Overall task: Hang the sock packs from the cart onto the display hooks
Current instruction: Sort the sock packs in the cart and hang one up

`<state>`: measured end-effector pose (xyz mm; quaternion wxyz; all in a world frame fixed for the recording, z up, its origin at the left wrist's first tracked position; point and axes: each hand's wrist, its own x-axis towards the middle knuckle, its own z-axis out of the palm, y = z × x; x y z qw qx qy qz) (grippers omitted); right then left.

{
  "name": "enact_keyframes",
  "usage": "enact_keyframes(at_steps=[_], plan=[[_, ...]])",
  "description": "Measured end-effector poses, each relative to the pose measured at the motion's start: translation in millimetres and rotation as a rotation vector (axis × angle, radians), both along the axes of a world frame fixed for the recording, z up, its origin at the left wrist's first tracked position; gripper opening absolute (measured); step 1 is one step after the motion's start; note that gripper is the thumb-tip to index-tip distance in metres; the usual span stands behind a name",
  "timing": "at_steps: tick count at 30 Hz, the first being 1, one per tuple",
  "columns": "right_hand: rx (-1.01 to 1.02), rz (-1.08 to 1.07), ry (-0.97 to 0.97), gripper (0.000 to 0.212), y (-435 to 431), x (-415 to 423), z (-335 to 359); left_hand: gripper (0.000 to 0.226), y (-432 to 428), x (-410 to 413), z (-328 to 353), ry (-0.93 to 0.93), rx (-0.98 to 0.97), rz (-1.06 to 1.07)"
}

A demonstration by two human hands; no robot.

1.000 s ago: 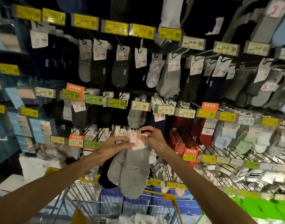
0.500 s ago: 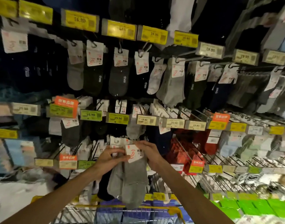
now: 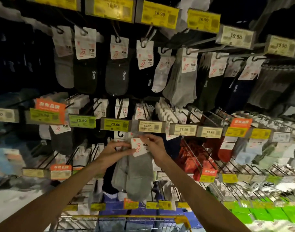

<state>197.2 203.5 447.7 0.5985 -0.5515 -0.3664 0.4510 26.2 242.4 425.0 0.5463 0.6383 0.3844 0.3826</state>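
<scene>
Both hands have lifted the grey sock pack (image 3: pixel 138 174) from above the cart (image 3: pixel 180 219) to just under the 19.90 price tag (image 3: pixel 149 126), mid-height on the display (image 3: pixel 243 166). The left hand (image 3: pixel 113 152) and right hand (image 3: pixel 153 144) each pinch its white card (image 3: pixel 140 147). Hanging looks imminent, though I cannot see the hook.

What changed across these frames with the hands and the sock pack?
The left hand and right hand raised the grey sock pack closer to the 19.90 price tag; its card now sits just below it. The camera tilted up, showing less of the cart. Unchanged: both hands keep their grip on the card; the pack is not visibly hung yet.
</scene>
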Motion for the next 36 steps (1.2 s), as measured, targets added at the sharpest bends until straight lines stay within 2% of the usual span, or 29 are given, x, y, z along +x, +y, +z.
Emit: enact_keyframes(at_steps=[5,11,14,17,25,29,31,33,36], plan=[[0.067,-0.071,0.119,0.016,13.2,6.2,5.5,0.009,11.0,8.9,6.9,0.005,0.043,0.008],[0.175,-0.086,0.115,0.017,14.3,10.7,-7.0,0.017,25.3,0.3,-8.0,0.11,0.092,0.018],[0.223,-0.099,0.085,0.013,9.6,13.9,-10.2,0.025,23.1,1.8,-7.3,0.094,0.092,0.0],[0.248,-0.135,0.075,0.007,9.0,19.1,-12.0,0.02,24.2,7.9,-6.3,0.106,0.1,0.009],[0.235,-0.145,0.107,0.023,16.6,23.4,-13.6,0.013,24.5,16.8,-5.0,0.062,0.145,0.052],[0.247,-0.103,0.034,0.025,20.8,29.7,-20.5,0.013,22.5,22.3,-3.5,0.078,0.142,0.031],[0.299,-0.08,-0.086,0.026,19.3,33.2,-23.1,0.013,22.3,25.2,-3.8,0.098,0.153,0.037],[0.337,-0.047,-0.231,0.033,15.2,34.6,-29.7,0.014,26.0,27.5,-8.3,0.125,0.187,0.089],[0.287,-0.061,-0.293,0.048,11.2,32.6,-38.9,0.016,27.7,30.7,-7.8,0.095,0.192,0.176]])
